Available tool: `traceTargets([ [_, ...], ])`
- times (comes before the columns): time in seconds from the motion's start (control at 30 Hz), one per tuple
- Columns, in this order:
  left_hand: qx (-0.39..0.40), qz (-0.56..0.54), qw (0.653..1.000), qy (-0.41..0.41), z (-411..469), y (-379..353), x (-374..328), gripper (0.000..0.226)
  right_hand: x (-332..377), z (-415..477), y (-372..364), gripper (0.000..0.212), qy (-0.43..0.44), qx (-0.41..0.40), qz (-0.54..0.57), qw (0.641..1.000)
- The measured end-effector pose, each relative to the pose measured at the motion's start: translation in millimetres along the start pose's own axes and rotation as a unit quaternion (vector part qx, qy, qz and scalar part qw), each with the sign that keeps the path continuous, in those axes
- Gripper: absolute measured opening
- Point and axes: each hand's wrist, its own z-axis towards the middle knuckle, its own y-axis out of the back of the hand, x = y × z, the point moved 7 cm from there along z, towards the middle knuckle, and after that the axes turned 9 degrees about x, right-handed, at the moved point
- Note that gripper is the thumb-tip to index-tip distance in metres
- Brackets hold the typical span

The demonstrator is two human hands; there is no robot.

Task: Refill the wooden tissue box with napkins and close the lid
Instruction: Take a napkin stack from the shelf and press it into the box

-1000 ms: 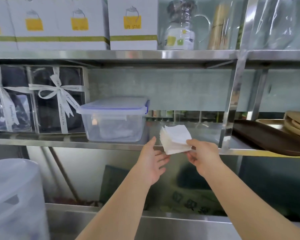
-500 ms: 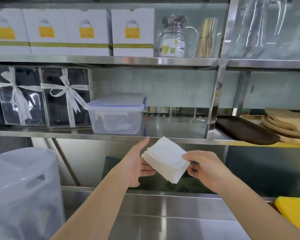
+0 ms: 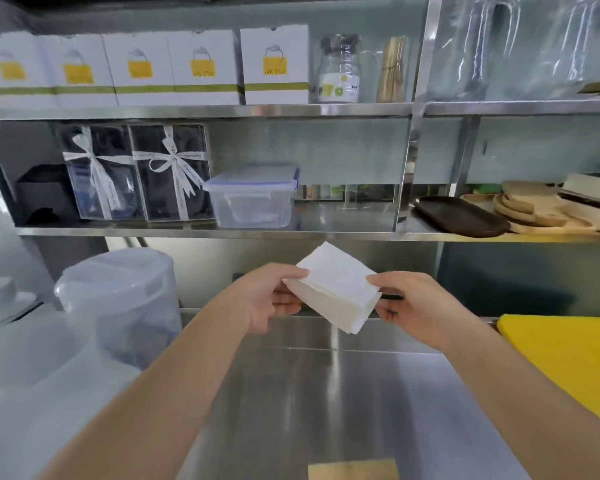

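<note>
A thick stack of white napkins (image 3: pixel 336 285) hangs in the air above the steel counter, tilted with one corner down. My left hand (image 3: pixel 271 297) grips its left edge, thumb on top. My right hand (image 3: pixel 407 301) grips its right edge. At the bottom edge of the view a pale wooden piece (image 3: pixel 352 470) shows on the counter, probably the top of the wooden tissue box; most of it is cut off by the frame.
A steel counter (image 3: pixel 291 393) lies below my hands. A yellow board (image 3: pixel 565 358) sits at right, translucent plastic tubs (image 3: pixel 118 299) at left. The shelf behind holds a clear lidded container (image 3: pixel 253 199), ribboned gift boxes (image 3: pixel 136 171), a dark tray (image 3: pixel 461 216) and wooden boards (image 3: pixel 534 209).
The napkin stack has come away from the shelf, down and toward me, over the counter. My left hand, open beside it before, now grips its left edge.
</note>
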Motion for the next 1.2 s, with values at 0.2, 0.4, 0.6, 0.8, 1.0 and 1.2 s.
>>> traceTargets([
  [0.2, 0.023, 0.03, 0.999, 0.016, -62, -27, 43, 0.011, -46, -61, -1, 0.027, -0.074, -0.001, 0.09, 0.993],
  [0.4, 0.01, 0.004, 0.999, 0.031, -101, -44, 92, 0.012, -83, -115, -8, 0.018, -0.117, -0.013, 0.11, 0.987],
  [0.6, 0.002, 0.015, 1.0, 0.026, -116, -53, 129, 0.032, -113, -153, 1, 0.021, -0.163, -0.061, 0.03, 0.984],
  [0.8, -0.012, 0.101, 0.993, 0.058, -126, -49, 168, 0.015, -139, -180, 11, 0.016, -0.194, -0.083, -0.013, 0.977],
  [1.0, 0.0, 0.151, 0.986, 0.075, -134, -56, 202, 0.025, -164, -195, 16, 0.036, -0.19, -0.092, -0.028, 0.977],
  [1.2, 0.0, 0.149, 0.983, 0.104, -136, -67, 232, 0.027, -182, -200, 18, 0.01, -0.199, -0.073, -0.044, 0.976],
])
